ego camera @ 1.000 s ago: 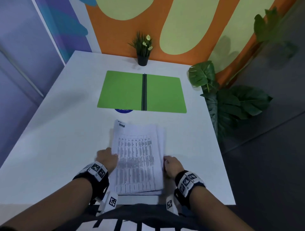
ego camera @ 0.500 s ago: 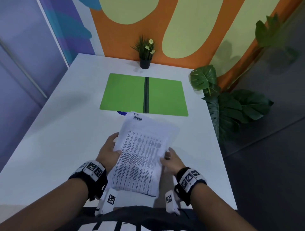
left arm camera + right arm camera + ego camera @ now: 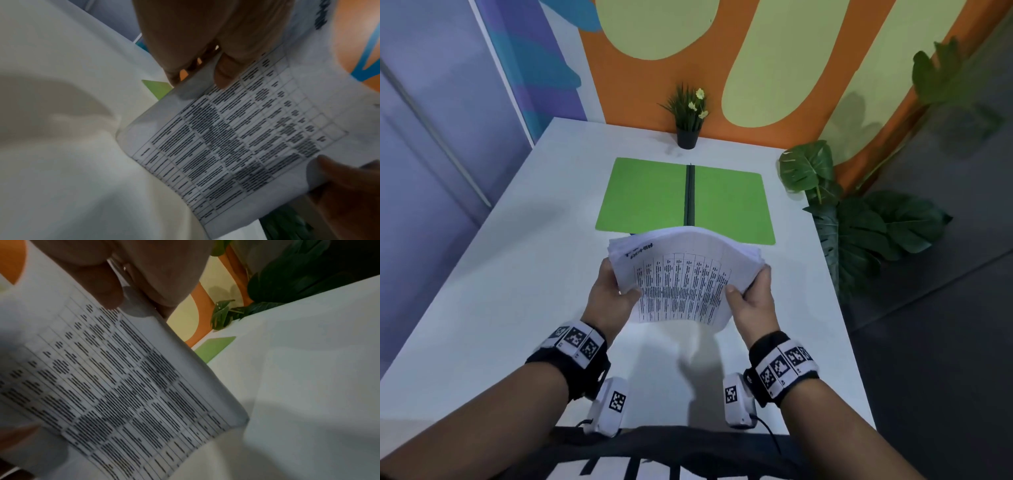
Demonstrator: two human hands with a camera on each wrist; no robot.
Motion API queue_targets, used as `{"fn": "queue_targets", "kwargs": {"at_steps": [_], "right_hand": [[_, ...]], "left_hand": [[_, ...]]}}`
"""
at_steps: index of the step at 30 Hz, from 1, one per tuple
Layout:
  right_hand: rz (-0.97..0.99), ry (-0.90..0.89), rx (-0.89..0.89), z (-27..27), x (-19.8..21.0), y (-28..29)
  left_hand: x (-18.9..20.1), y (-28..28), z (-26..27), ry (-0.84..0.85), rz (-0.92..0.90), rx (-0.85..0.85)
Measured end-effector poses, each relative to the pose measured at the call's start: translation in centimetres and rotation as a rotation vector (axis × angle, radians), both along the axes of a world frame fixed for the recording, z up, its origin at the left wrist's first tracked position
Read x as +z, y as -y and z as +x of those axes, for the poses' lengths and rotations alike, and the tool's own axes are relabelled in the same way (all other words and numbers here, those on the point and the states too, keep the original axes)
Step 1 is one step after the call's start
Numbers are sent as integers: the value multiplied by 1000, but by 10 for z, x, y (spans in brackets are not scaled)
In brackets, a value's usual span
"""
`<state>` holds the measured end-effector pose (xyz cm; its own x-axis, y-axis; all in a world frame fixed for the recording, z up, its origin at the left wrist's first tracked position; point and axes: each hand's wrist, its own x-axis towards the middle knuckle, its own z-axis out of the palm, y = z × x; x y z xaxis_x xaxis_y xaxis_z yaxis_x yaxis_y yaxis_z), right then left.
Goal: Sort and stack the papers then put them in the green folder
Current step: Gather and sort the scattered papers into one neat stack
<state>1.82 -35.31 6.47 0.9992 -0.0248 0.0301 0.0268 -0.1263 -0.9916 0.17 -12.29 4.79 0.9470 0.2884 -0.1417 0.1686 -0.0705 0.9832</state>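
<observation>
Both hands (image 3: 609, 298) grip papers (image 3: 681, 281), seemingly off table (image 3: 482, 308).

A white table (image 3: 493, 274) is standing against a wall (image 3: 709, 68) painted orange with pale yellow-green rounded shapes. A small potted plant (image 3: 688, 116) with pale flowers is sitting at the table's far edge, by the wall. To the left, a purple and blue panel (image 3: 448, 102) is running alongside. To the right, large-leaved plants (image 3: 866, 222) are crowding the table's side over a dark grey floor (image 3: 945, 325).
</observation>
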Motion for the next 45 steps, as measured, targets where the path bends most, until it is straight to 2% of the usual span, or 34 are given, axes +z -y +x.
{"fn": "queue_targets", "kwargs": {"at_steps": [2,5,7,8,11,13,16,18,20,22,26,29,33,37,41,45], "right_hand": [[-1,202,-9,0,11,2],[-311,564,-1,11,28,9],[-528,666,36,17,35,12],[-569,668,61,18,37,11],[-496,644,67,14,38,12],[-312,574,47,9,38,10],[104,228,9,3,37,3],[275,-3,-29,2,32,0],[271,-127,-35,4,29,-2],[216,-181,-36,8,27,-5],[237,-277,-91,14,28,-9],[248,-281,-124,17,29,-7],[266,-263,-154,21,25,-5],[254,-247,-156,27,21,-4],[270,-217,-157,33,18,-5],[251,-147,-59,33,8,-9]], "left_hand": [[14,3,-3,79,-17,33],[39,13,-2,230,-61,67],[51,19,1,328,-23,90],[54,21,3,356,-1,104],[54,24,7,354,-3,173],[51,22,6,338,-68,219],[43,19,4,253,-168,239],[36,19,5,175,-174,223],[32,19,8,154,-164,178],[29,22,13,154,-141,132],[22,24,19,132,-175,139],[15,20,19,156,-140,91],[7,12,19,105,-33,69],[-1,3,19,47,164,-102],[10,5,26,-25,33,-17],[26,-2,34,21,51,-30]]}}
